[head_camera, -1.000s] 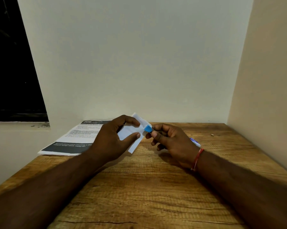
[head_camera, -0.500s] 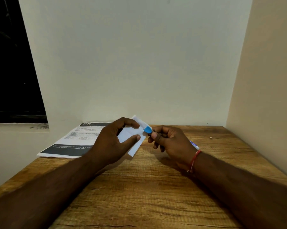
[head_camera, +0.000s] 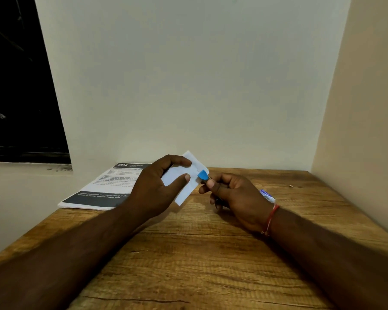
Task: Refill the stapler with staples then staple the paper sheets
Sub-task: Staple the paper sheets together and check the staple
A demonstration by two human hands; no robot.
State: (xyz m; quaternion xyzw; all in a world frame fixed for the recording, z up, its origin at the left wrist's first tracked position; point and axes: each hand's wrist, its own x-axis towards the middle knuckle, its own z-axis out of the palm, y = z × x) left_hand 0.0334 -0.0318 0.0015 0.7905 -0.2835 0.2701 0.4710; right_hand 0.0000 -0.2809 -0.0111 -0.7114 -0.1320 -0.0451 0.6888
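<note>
My left hand [head_camera: 157, 186] grips a few small white paper sheets [head_camera: 184, 189], held tilted just above the wooden table [head_camera: 210, 253]. My right hand [head_camera: 233, 195] is closed around a small blue stapler [head_camera: 203, 175]; only its blue tip shows, pressed on the right edge of the sheets. The rest of the stapler is hidden in my fingers. A red thread circles my right wrist.
A printed document stack [head_camera: 103, 189] with dark bands lies at the table's back left, partly over the edge. A small blue and white staple box [head_camera: 266, 194] peeks out behind my right hand. A tiny speck [head_camera: 290, 186] lies far right. Walls close the back and right.
Both hands have stayed nearly still; the stapler tip sits a little further onto the edge of the sheets, and the view has shifted slightly.
</note>
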